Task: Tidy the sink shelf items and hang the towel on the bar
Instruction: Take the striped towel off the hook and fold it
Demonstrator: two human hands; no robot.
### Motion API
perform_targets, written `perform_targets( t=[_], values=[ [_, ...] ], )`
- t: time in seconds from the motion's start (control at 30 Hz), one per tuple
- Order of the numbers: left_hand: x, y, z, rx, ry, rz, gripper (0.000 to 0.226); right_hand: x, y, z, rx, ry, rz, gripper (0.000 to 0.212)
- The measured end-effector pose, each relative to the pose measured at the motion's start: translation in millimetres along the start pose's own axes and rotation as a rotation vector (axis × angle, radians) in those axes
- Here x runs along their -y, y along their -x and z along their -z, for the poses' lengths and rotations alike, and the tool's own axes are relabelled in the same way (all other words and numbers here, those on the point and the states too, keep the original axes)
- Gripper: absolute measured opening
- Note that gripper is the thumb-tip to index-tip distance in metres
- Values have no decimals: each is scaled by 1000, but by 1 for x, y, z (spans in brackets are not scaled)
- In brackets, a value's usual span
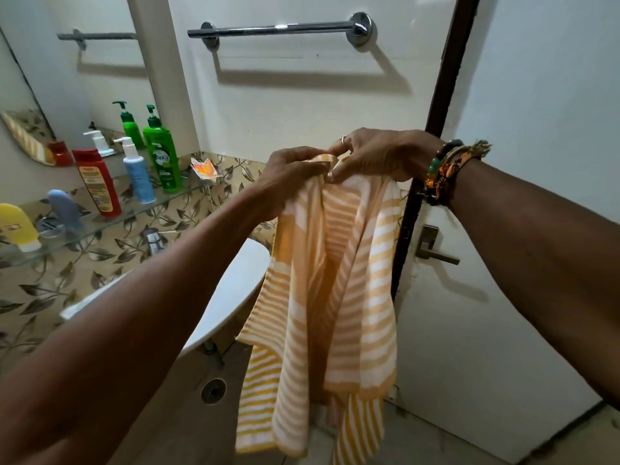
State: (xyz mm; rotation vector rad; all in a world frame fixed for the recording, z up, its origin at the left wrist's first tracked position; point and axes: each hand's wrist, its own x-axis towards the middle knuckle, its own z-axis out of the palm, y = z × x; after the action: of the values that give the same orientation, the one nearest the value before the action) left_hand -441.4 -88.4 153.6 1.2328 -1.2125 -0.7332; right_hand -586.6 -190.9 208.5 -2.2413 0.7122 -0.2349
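towel (335, 280): striped yellow-white, hanging bunched below the bar (281, 28) | left hand (292, 172) and right hand (372, 156): each pinching the top hem, close together | shelf (100, 216), left: bottles upright | risk: narrow bunched hold may drape unevenly over the bar and slide off

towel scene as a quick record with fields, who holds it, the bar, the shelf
towel: yellow and white stripes, hanging loose from both hands
left hand: grips the top edge
right hand: pinches the top edge right beside it
bar: chrome, on the wall above the hands, towel not yet on it
shelf: glass, at left; green bottle, red bottle and blue pump bottle stand upright
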Motion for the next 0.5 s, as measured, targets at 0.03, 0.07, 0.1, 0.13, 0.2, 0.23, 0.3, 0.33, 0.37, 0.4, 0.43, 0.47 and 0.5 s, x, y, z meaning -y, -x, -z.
perform_targets(
  t=[0.03, 0.07, 0.1, 0.13, 0.2, 0.23, 0.3, 0.33, 0.37, 0.4, 0.43, 0.47, 0.5],
  values=[
    [3, 0, 0, -32, 78, 12, 19, -1, -1, -2, -10, 25, -5, 16],
    [7, -1, -1, -67, 137, 15, 18, -2, -1, -5, -34, 37, -10, 6],
    [11, -1, -1, -105, 171, 19, 19, -2, -1, -6, -67, 49, -13, 5],
    [16, 0, 1, -131, 156, 19, 23, -2, -2, -7, -108, 65, -20, 9],
    [30, 3, 7, -85, 43, 44, 28, -1, -4, -6, -222, 76, -38, 11],
    [40, 7, 11, -14, -42, 70, 28, 0, -5, -5, -282, 60, -44, 10],
    [64, 18, 23, 149, -215, 161, 29, 2, -6, -2, -389, 23, -60, 10],
    [76, 25, 29, 211, -298, 212, 28, 2, -7, 0, -438, 13, -72, 12],
    [88, 31, 36, 259, -373, 261, 26, 2, -7, 1, -485, 3, -90, 15],
    [98, 37, 44, 290, -439, 319, 24, 2, -8, 3, -539, -10, -112, 18],
    [107, 41, 51, 306, -501, 394, 27, 2, -8, 5, -590, -31, -134, 21],
    [114, 44, 59, 310, -585, 477, 33, 0, -8, 8, -640, -46, -151, 23],
    [118, 46, 65, 305, -684, 544, 42, -1, -7, 10, -675, -56, -164, 24]
  ],
)
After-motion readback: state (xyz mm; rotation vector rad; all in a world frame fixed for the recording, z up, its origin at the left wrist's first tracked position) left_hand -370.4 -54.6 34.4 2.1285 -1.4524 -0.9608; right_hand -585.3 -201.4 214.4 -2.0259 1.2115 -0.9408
